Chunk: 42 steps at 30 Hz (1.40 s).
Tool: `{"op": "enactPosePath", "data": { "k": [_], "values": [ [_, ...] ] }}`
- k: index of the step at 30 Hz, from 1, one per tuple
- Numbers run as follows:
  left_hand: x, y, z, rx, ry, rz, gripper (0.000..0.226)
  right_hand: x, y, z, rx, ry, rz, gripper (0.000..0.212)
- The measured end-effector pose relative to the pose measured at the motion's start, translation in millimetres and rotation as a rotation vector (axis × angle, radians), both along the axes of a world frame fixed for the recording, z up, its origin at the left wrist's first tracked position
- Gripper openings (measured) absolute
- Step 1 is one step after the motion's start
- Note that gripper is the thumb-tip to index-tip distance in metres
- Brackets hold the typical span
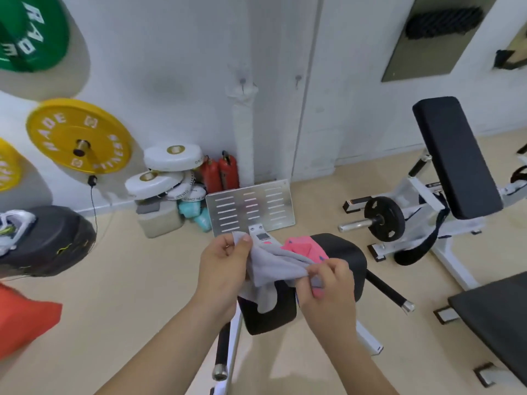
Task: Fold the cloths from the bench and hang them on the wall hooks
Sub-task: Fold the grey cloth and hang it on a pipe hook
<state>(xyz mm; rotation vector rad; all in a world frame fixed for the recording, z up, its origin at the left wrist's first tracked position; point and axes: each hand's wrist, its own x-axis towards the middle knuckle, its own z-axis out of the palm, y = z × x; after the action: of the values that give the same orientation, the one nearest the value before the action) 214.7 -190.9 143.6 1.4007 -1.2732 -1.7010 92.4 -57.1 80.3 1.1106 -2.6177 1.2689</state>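
Seemingly mid-fold, the left hand and right hand each pinch an edge of the grey cloth above the bench pad, so next its corners likely need matching before the free wall hook.

On my feed the grey cloth reads as soft, matt fleece, the pink cloth a smoother fabric. Black desk padding looks smooth and faintly shiny, slotted plate is bare brushed metal, yellow weight plate glossy.

Left hand, right hand, seemingly pinching.
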Motion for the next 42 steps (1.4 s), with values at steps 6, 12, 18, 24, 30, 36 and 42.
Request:
{"op": "enactPosePath", "data": {
  "k": [6,12,18,24,30,36,42],
  "values": [
    [56,-1,27,0.08,0.141,0.082,0.027,41,-12,77,-0.17,-0.481,0.19,0.013],
    [101,-2,50,-0.214,0.058,-0.291,0.025,67,-19,131,-0.172,-0.53,0.229,0.01],
    [112,9,46,-0.851,-0.278,-0.505,0.03,76,-19,165,-0.005,-0.464,0.439,0.012],
    [103,12,65,-0.64,-0.044,-0.475,0.017,48,-17,188,0.282,-0.474,0.659,0.026],
    [64,-1,89,-0.702,-0.077,-0.418,0.015,-39,-22,180,0.761,-0.337,0.79,0.017],
    [6,-48,110,-0.907,-0.333,-0.429,0.011,-136,-28,168,0.376,-0.518,0.623,0.031],
    [-26,-80,192,-1.05,-0.371,-0.186,0.017,-172,-74,239,-0.188,-0.499,0.615,0.003]
  ]
}}
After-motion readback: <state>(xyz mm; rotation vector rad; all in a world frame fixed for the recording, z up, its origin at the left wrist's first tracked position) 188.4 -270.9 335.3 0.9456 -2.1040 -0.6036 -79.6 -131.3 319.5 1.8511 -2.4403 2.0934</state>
